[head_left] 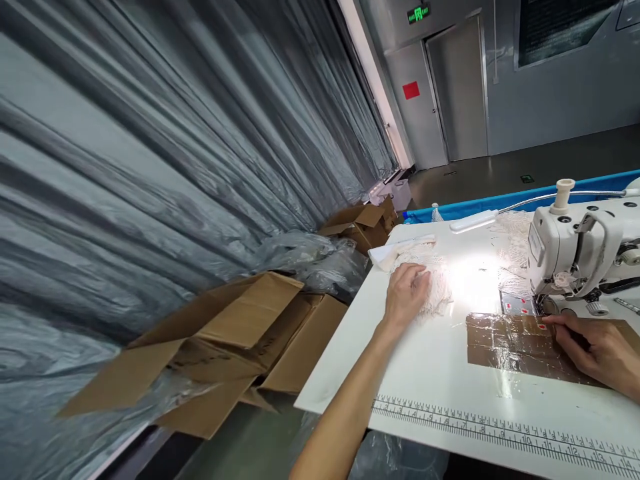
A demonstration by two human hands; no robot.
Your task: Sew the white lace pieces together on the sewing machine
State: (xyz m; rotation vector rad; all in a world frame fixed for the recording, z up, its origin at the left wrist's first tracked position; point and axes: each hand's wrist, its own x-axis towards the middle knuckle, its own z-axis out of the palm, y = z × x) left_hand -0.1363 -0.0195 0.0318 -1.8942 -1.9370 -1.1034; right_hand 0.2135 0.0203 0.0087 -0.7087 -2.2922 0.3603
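My left hand (pixel 406 293) rests palm down on a piece of white lace fabric (pixel 434 288) on the white sewing table (pixel 440 373), fingers curled over the lace. My right hand (pixel 597 350) lies on a brown taped cardboard patch (pixel 510 343) set into the table, fingers stretched toward the needle area of the white sewing machine (pixel 583 250). More lace (pixel 513 240) lies behind the machine, partly washed out by the lamp glare.
A ruler strip (pixel 500 433) runs along the table's near edge. Open cardboard boxes (pixel 235 347) and clear plastic bags (pixel 310 257) sit on the floor at left beside a grey curtain (pixel 175 147). A grey door (pixel 457 93) stands at the back.
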